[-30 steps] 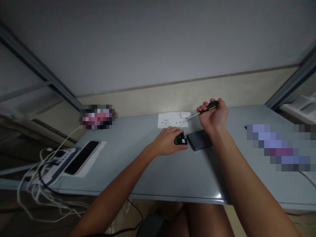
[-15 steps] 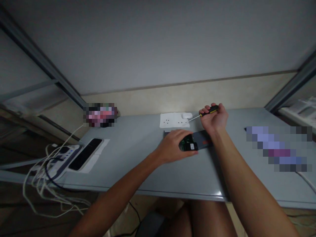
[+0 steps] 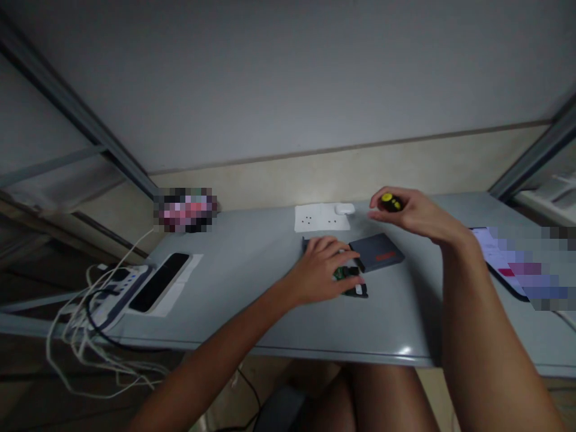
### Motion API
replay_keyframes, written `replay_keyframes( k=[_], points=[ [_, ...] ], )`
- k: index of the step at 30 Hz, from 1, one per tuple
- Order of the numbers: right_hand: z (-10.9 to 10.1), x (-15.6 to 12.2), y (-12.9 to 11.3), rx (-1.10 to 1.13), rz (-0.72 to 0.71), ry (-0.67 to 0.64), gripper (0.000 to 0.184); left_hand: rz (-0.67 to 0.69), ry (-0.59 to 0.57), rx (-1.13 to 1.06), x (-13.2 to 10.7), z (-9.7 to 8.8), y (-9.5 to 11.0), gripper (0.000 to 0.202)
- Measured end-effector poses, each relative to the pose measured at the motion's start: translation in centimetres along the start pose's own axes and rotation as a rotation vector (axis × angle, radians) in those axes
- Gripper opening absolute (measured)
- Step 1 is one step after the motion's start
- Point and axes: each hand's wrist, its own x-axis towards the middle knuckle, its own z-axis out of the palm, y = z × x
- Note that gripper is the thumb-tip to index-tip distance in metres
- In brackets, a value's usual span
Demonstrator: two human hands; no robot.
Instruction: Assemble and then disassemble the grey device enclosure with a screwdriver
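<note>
My left hand (image 3: 320, 270) lies over a black casing with a green circuit board (image 3: 341, 273), its fingers spread and its thumb across the board. Part of the casing is hidden under the palm. Just right of it lies a flat dark grey cover (image 3: 377, 252) with reddish marking. My right hand (image 3: 405, 209) is closed round a screwdriver (image 3: 390, 202), raised above the table's back part. Only its black and yellow handle end shows; the shaft is out of sight. Behind my left hand a white paper (image 3: 320, 217) carries several tiny dark screws.
A small white case (image 3: 344, 209) sits on the paper's corner. To the left are a dark phone (image 3: 159, 282) on paper and a power strip (image 3: 121, 294) with tangled white cables. A lit phone (image 3: 506, 264), partly blurred out, lies at the right. The wall borders the table's back.
My right hand has turned, so the screwdriver's handle end now faces me, and its wrist has swung right off the grey cover. My left fingers have spread; the casing has turned and dropped lower.
</note>
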Motion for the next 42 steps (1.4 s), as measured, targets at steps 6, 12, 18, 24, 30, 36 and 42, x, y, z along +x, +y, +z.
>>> replay_keyframes(
  k=[6,12,18,24,30,36,42],
  points=[
    [-0.2,0.7,3.8,-0.305,0.321,-0.326,0.053,-0.095,0.020,0.035,0.4,-1.2,-4.8,0.016],
    [0.0,0.8,4.5,-0.372,0.370,-0.458,0.058,-0.027,0.000,0.044,-1.2,-1.0,-7.1,0.019],
    [0.5,0.9,5.0,-0.304,0.408,-0.434,0.063,-0.095,0.003,0.136,-1.3,-1.1,-8.4,0.021],
    [0.8,1.7,5.8,-0.501,0.195,-0.403,0.050,-0.060,0.030,0.102,-1.3,-0.7,-9.1,0.020],
    [1.3,1.9,5.9,-0.592,0.114,-0.343,0.049,-0.061,0.056,0.090,-1.4,-1.0,-9.5,0.021],
    [1.4,2.0,6.2,-0.590,0.111,-0.339,0.046,-0.073,0.041,0.087,-1.5,-1.3,-9.9,0.021],
    [2.0,2.2,6.1,-0.573,0.117,-0.327,0.044,-0.085,0.042,0.108,-1.5,-1.3,-10.0,0.020]
  ],
)
